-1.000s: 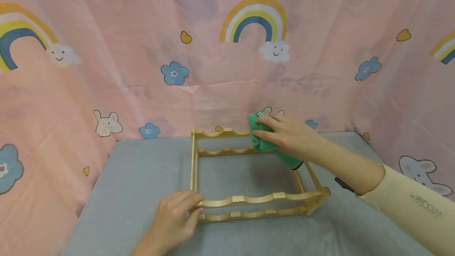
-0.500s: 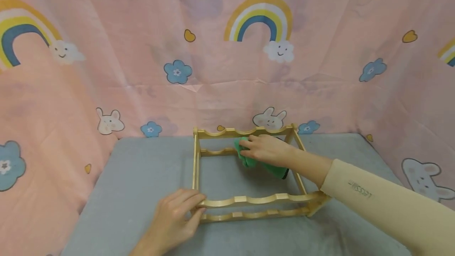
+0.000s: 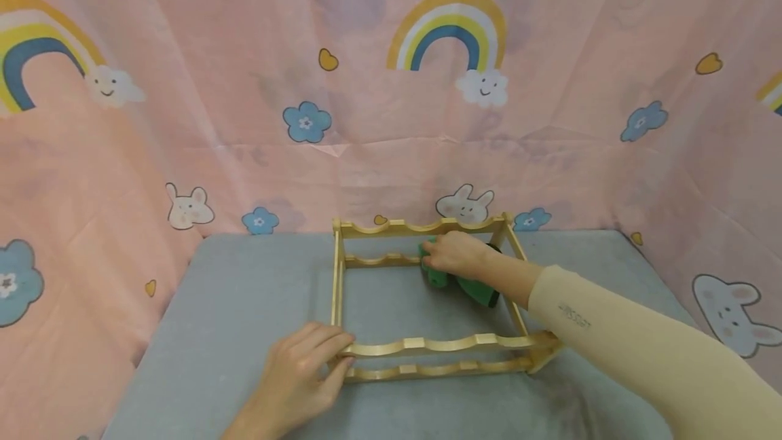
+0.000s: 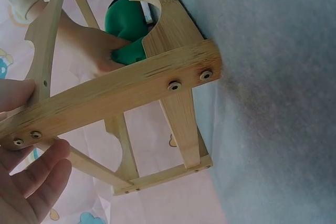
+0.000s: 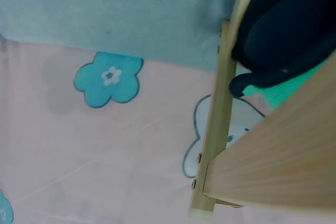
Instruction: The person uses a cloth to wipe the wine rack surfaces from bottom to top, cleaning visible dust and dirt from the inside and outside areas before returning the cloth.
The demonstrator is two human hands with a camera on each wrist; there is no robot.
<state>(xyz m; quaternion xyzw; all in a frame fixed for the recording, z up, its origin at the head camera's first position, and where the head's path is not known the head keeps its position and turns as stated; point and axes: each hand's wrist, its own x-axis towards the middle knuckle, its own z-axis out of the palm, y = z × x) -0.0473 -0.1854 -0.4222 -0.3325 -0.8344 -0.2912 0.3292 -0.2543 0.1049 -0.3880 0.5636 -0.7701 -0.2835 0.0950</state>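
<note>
A light wooden rack (image 3: pixel 449 343) with wavy, scalloped rails stands on the grey-covered table. At its near left corner my left hand (image 3: pixel 302 369) grips the frame. The left wrist view shows fingers (image 4: pixel 50 182) of that hand on both sides of a side bar (image 4: pixel 105 93) with screw heads. My right hand (image 3: pixel 459 254) holds a bunched green cloth (image 3: pixel 479 292) with a dark edge, reaching inside the rack at the far lower rail (image 3: pixel 385 261). Part of that rail is hidden behind the hand and cloth. A dark-edged green fold (image 5: pixel 286 90) hangs beside the rack in the right wrist view.
The grey tabletop (image 3: pixel 244 304) extends on both sides of the rack. A pink printed curtain (image 3: pixel 366 175) rises behind the table and at both sides. My cream right sleeve (image 3: pixel 611 324) passes over the rack's right end.
My right hand and the cloth have moved down from the far upper rail to the far lower rail, then slightly to the right. My left hand keeps its grip on the near left corner.
</note>
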